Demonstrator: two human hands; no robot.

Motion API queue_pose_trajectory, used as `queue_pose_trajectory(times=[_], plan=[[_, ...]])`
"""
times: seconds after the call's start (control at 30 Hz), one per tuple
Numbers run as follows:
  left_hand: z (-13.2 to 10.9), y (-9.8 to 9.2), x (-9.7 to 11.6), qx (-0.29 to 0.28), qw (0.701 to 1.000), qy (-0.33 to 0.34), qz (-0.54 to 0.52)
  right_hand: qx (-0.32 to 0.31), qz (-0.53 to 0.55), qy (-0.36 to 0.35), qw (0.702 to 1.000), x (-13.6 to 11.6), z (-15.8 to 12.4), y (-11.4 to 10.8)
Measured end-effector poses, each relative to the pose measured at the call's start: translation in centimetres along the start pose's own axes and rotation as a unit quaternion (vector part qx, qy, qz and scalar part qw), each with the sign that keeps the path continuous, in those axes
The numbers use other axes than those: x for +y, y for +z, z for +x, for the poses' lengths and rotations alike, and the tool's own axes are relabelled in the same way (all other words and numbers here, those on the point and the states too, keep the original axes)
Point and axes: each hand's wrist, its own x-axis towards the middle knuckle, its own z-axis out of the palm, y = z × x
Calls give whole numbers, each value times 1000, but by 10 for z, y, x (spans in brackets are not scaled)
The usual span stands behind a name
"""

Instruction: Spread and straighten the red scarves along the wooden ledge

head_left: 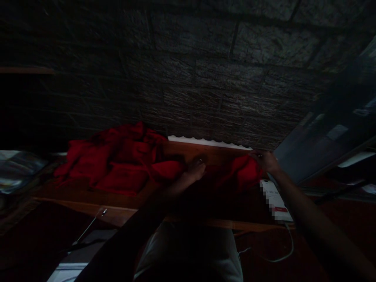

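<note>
A red cloth [232, 172] lies spread on the wooden table [123, 203] in front of me, in dim light. My left hand [195, 168] rests on its left part with the fingers curled down onto the fabric. My right hand [266, 159] pinches the cloth's far right corner near the wall. To the left, a heap of more red cloth [117, 158] sits bunched on the table.
A dark brick-pattern wall [205, 78] stands right behind the table, with a white scalloped strip [205, 141] at its foot. A white device [274, 199] with a cable [279, 254] lies at the right edge. Shiny wrapping [14, 168] sits far left.
</note>
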Motion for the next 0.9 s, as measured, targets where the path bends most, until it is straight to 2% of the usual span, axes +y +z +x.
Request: queue_pose_trajectory(times=[0.13,0.3,0.5,0.6,0.8,0.9], plan=[[-2,-2,-6,-7,1000,-16,7,-12,1,11,1000,7,-3,-3],[-11,-9,-9,-17,1000,-15,8,-16,-16,31,999,24,-5,9],[-15,-17,-9,-26,999,-34,25,-70,-11,44,996,43,-6,24],[-19,-19,-11,-39,997,-56,45,-82,-54,54,994,49,-7,24],[-30,-25,-23,-43,992,-92,76,-95,-94,62,989,53,-8,17],[-35,-30,-31,-30,991,-101,78,-76,-107,66,989,45,-9,16]])
